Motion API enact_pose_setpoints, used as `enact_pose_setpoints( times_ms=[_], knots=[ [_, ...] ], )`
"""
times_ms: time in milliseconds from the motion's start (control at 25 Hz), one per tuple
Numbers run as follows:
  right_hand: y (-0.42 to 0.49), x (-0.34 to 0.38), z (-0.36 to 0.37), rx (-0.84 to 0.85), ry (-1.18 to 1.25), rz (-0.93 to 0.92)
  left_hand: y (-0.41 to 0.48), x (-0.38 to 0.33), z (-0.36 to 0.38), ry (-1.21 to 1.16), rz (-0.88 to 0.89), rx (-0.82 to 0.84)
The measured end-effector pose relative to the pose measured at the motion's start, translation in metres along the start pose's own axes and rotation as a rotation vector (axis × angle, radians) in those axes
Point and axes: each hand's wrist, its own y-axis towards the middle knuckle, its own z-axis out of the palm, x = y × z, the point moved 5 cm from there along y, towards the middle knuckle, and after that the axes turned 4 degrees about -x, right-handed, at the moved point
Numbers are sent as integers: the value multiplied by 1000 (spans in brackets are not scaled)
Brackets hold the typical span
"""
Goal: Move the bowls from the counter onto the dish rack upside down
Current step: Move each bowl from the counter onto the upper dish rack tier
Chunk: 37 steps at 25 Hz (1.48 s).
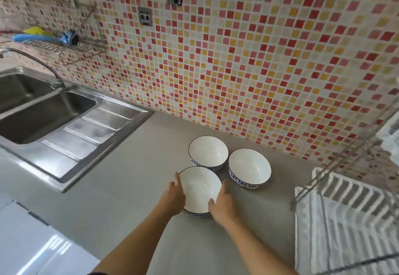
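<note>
Three white bowls with blue patterned outsides stand upright on the grey counter (133, 188). The nearest bowl (199, 188) is clasped from both sides. My left hand (176, 197) lies against its left rim and my right hand (221, 203) against its right rim, thumb over the edge. The far bowl (208, 152) and the right bowl (249, 167) stand just behind it, untouched. The white slatted dish rack (349, 216) sits at the right, with nothing seen on it.
A steel double sink (38, 110) with a drainboard and a tap lies to the left. A mosaic-tiled wall (237, 69) runs behind the counter. A wire wall shelf (54, 43) holds blue and yellow items. A wire frame stands over the rack.
</note>
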Motion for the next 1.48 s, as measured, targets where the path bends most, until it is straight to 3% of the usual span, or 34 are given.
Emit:
enact_pose_setpoints(
  times_ms=[160,360,640,840,1000,1160,1280,1480],
  knots=[
    [9,-1,5,-7,-43,52,7,-5,-1,65,-36,-19],
    [-10,4,-5,-48,95,23,-18,-9,-17,-20,-33,-107],
    [-108,46,-108,-406,573,-249,-123,-42,-116,-616,251,-505],
    [-215,53,-198,-625,801,-469,-218,-71,-178,-1024,501,-525],
    [-291,42,-272,-798,814,-629,-289,-112,-228,-1160,682,-573],
    [-351,7,-345,-914,812,-785,-343,-175,-247,-1274,924,-380],
    [-373,-32,-390,-856,780,-908,-364,-224,-240,-1325,1035,-189],
    [-386,-122,-458,-795,546,-911,-381,-317,-197,-1106,1073,-102]
  ],
)
